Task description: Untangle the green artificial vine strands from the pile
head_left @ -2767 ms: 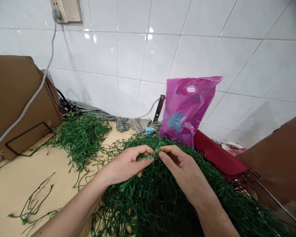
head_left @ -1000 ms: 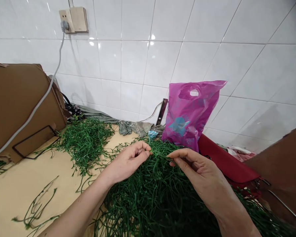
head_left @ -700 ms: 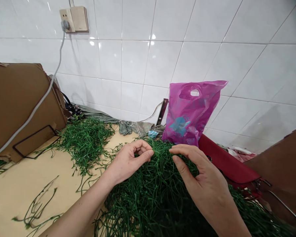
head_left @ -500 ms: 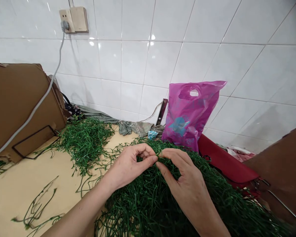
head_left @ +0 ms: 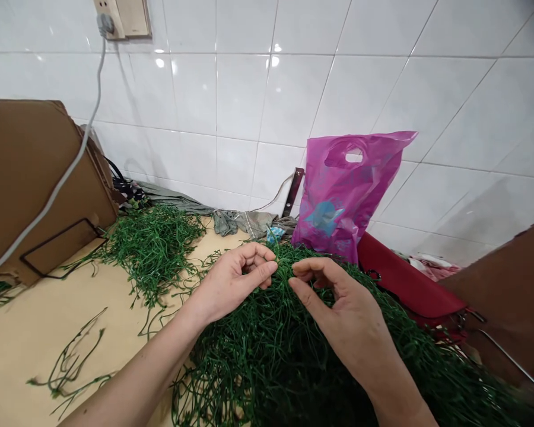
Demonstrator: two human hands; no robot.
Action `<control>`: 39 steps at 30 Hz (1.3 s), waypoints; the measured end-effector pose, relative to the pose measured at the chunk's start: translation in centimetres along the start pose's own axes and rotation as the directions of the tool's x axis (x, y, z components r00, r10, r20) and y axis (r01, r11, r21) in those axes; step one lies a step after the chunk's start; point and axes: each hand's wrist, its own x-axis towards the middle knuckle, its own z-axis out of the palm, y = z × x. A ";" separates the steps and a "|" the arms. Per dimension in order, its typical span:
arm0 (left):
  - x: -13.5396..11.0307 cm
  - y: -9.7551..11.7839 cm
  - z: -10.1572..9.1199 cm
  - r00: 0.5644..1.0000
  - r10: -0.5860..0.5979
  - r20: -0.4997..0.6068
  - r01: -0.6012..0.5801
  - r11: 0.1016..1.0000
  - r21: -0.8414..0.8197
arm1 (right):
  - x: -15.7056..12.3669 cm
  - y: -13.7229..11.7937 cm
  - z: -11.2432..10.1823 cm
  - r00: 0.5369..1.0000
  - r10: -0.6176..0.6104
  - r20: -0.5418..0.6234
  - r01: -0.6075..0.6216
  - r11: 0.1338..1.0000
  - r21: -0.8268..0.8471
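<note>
Count, left to right: one cardboard box point(head_left: 31, 178) against the tiled wall, one grey cable point(head_left: 66, 172) running across it up to one wall socket point(head_left: 122, 15); one loose sprig point(head_left: 71, 362) lying alone on the tabletop point(head_left: 22, 308); two heaps of green plastic strands, the small heap point(head_left: 153, 246) near the box and the large heap point(head_left: 271, 356) at centre, spreading to the lower right. One pink plastic bag point(head_left: 342, 196) stands behind the large heap, one red bag point(head_left: 409, 284) lies just beside it, and one brown board point(head_left: 511, 284) is at the right edge. Two hands, both over the crest of the large heap. Left hand point(head_left: 231, 281): forearm in from lower left, fingers curled, thumb pressed to forefinger, pinch closed on a green strand point(head_left: 281, 265). Right hand point(head_left: 342, 314): back toward the camera, fingers curled, thumb and forefinger a narrow gap apart, tips just beside the left hand's, not touching it.
</note>
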 end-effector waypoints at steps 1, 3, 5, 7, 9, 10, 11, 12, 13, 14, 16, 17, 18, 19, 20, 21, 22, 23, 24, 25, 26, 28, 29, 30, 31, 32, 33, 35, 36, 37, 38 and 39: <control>0.0 0.0 0.1 1.000 0.004 0.006 -0.004 1.000 -0.005 | -0.1 -0.1 0.3 1.000 -0.022 0.009 0.022 1.000 -0.009; -0.1 0.0 0.2 1.000 0.009 0.018 -0.009 1.000 0.004 | -0.2 0.0 0.8 0.998 -0.048 0.028 0.048 0.999 0.001; -0.1 0.0 0.2 1.000 0.019 0.007 -0.019 0.998 0.062 | -0.2 0.1 1.1 0.998 -0.051 0.039 0.050 0.999 0.023; -0.1 0.1 0.1 0.999 0.036 -0.013 -0.034 0.991 0.132 | -0.2 0.3 1.0 0.998 -0.022 0.058 0.020 0.999 0.043; -0.1 0.0 0.0 0.999 0.046 -0.005 -0.044 0.987 0.155 | -0.1 0.5 0.7 0.995 0.018 0.101 -0.025 0.998 0.065; -0.1 0.0 0.0 0.999 0.043 0.009 -0.044 0.988 0.145 | 0.0 0.6 0.6 0.992 0.035 0.121 -0.044 0.996 0.074; -0.1 -0.1 0.0 0.999 0.040 0.022 -0.043 0.991 0.131 | 0.1 0.6 0.4 0.990 0.047 0.134 -0.058 0.995 0.081; -0.1 -0.1 0.0 0.999 0.037 0.033 -0.041 0.992 0.117 | 0.2 0.7 0.3 0.989 0.053 0.141 -0.066 0.994 0.083; -0.1 -0.1 0.1 0.998 0.033 0.044 -0.038 0.994 0.106 | 0.2 0.7 0.2 0.988 0.057 0.141 -0.068 0.994 0.080; -0.1 -0.1 0.1 0.998 0.027 0.055 -0.033 0.995 0.095 | 0.3 0.7 0.1 0.989 0.056 0.137 -0.067 0.995 0.076; -0.1 0.0 0.1 0.997 0.011 0.082 -0.017 0.997 0.074 | 0.4 0.8 0.0 0.990 0.052 0.129 -0.062 0.996 0.072; -0.1 0.1 0.1 0.995 0.002 0.099 -0.008 0.998 0.061 | 0.4 0.9 -0.1 0.991 0.050 0.126 -0.060 0.996 0.072; -0.1 0.2 0.1 0.994 -0.007 0.113 0.001 0.999 0.047 | 0.5 1.0 -0.2 0.991 0.053 0.127 -0.063 0.995 0.078; 0.0 0.3 0.1 0.992 -0.013 0.124 0.009 0.999 0.035 | 0.5 1.2 -0.3 0.989 0.062 0.132 -0.074 0.993 0.088; 0.0 0.4 0.0 0.991 -0.019 0.131 0.016 1.000 0.027 | 0.5 1.3 -0.5 0.987 0.075 0.145 -0.090 0.991 0.102; 0.0 0.5 0.0 0.991 -0.025 0.132 0.022 0.999 0.028 | 0.6 1.5 -0.7 0.983 0.087 0.159 -0.107 0.987 0.122; -0.1 0.5 0.1 0.992 -0.031 0.125 0.026 0.999 0.038 | 0.6 1.6 -0.9 0.981 0.096 0.168 -0.121 0.982 0.145; -0.1 0.5 0.1 0.994 -0.032 0.108 0.026 0.998 0.057 | 0.7 1.8 -1.2 0.981 0.102 0.165 -0.130 0.977 0.167; -0.1 0.4 0.1 0.996 -0.031 0.083 0.024 0.996 0.084 | 0.7 1.9 -1.4 0.982 0.105 0.154 -0.132 0.974 0.183; -0.2 0.3 0.2 0.998 -0.028 0.060 0.021 0.993 0.116 | 0.8 1.9 -1.7 0.986 0.102 0.135 -0.127 0.974 0.186; -0.2 0.2 0.2 0.999 -0.024 0.040 0.018 0.989 0.148 | 0.8 1.9 -1.8 0.987 0.100 0.124 -0.120 0.978 0.173; -0.3 0.0 0.3 1.000 -0.010 0.025 0.005 0.977 0.212 | 0.8 1.7 -2.0 0.988 0.086 0.130 -0.100 0.989 0.108; -0.4 -0.1 0.4 1.000 -0.002 0.029 -0.005 0.971 0.240 | 0.8 1.5 -1.9 0.986 0.070 0.148 -0.082 0.994 0.076; -0.4 -0.1 0.4 0.999 0.007 0.036 -0.016 0.964 0.264 | 0.8 1.4 -1.8 0.983 0.051 0.174 -0.061 0.997 0.055; -0.4 -0.1 0.4 0.999 0.018 0.044 -0.030 0.959 0.282 | 0.7 1.2 -1.5 0.979 0.034 0.199 -0.044 0.998 0.046; -0.5 0.0 0.5 0.998 0.029 0.050 -0.043 0.953 0.300 | 0.6 1.0 -1.3 0.975 0.023 0.222 -0.034 0.998 0.047; -0.5 0.0 0.5 0.998 0.037 0.055 -0.053 0.948 0.315 | 0.6 0.9 -1.1 0.971 0.017 0.238 -0.030 0.998 0.051; -0.6 0.2 0.5 0.997 0.041 0.066 -0.060 0.944 0.324 | 0.5 0.6 -0.8 0.964 0.022 0.264 -0.034 0.999 0.042; -0.6 0.3 0.5 0.996 0.035 0.080 -0.058 0.950 0.308 | 0.4 0.4 -0.9 0.961 0.021 0.276 -0.032 0.999 0.035; -0.6 0.4 0.5 0.994 0.022 0.109 -0.051 0.962 0.270 | 0.4 0.3 -1.0 0.956 0.015 0.292 -0.026 0.999 0.034; -0.5 0.4 0.5 0.989 0.003 0.149 -0.035 0.977 0.211 | 0.4 0.2 -1.2 0.949 0.005 0.315 -0.020 0.999 0.046; -0.5 0.4 0.5 0.980 -0.016 0.198 -0.013 0.990 0.142 | 0.4 0.1 -1.4 0.940 -0.004 0.342 -0.020 0.997 0.068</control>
